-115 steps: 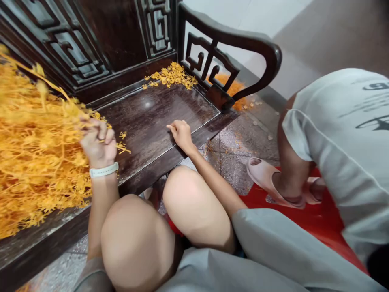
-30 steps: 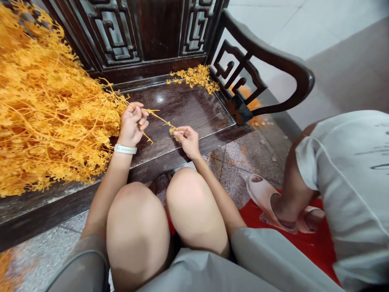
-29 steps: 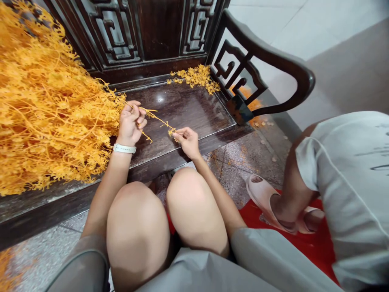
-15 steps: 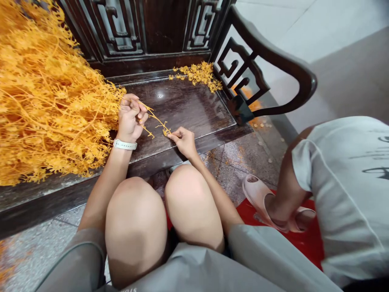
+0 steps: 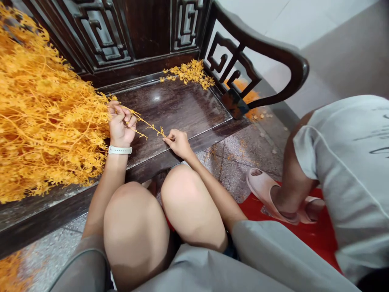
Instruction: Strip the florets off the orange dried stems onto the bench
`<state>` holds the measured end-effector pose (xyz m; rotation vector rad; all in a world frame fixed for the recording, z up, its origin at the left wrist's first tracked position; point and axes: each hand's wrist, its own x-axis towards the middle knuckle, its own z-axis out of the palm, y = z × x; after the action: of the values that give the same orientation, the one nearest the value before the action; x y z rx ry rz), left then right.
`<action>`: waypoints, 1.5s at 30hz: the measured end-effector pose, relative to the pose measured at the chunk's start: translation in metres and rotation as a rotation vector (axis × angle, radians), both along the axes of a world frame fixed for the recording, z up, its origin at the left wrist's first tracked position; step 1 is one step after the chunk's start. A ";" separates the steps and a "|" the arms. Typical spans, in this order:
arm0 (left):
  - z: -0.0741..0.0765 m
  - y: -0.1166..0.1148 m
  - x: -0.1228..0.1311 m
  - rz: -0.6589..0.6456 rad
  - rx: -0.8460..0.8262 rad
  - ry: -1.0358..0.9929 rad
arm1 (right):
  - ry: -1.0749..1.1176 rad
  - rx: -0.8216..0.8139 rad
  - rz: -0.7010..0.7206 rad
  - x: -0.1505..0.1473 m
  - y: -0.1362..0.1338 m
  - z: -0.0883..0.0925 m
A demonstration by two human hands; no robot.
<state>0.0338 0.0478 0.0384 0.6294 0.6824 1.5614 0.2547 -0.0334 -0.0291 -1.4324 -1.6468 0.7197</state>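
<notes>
Sprig (image 5: 142,123) in left hand (image 5: 120,127), right hand (image 5: 179,142) pinching tip

- Left hand (image 5: 120,127): curled around the stem of a thin orange sprig (image 5: 144,125), with a white wristband (image 5: 120,150) just below — right against the big heap of dried orange branches (image 5: 45,109)
- Right hand (image 5: 179,142): fingertips (image 5: 165,138) touching the sprig's far end
- Dark wooden bench seat (image 5: 182,105): a small pile of orange clippings (image 5: 190,73) at the back
- Beside the bench: another person in a grey T-shirt (image 5: 349,162) and pink slide sandal (image 5: 267,194), on a red mat (image 5: 319,239)
</notes>
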 end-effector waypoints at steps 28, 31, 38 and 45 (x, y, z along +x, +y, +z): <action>-0.027 0.023 -0.045 -0.008 0.050 -0.331 | 0.090 0.189 -0.252 0.007 -0.012 -0.002; -0.023 0.021 -0.039 -0.018 0.018 -0.334 | 0.008 0.215 -0.365 0.009 -0.013 0.001; -0.018 0.018 -0.027 -0.049 -0.022 -0.278 | 0.073 0.186 -0.436 0.008 -0.013 0.001; -0.013 0.014 -0.010 -0.091 -0.057 -0.109 | -0.037 0.211 -0.429 0.032 -0.054 -0.010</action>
<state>0.0236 0.0618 0.0259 0.5218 0.6056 1.4763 0.2871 -0.0871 -0.0393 -1.5764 -1.3308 0.2698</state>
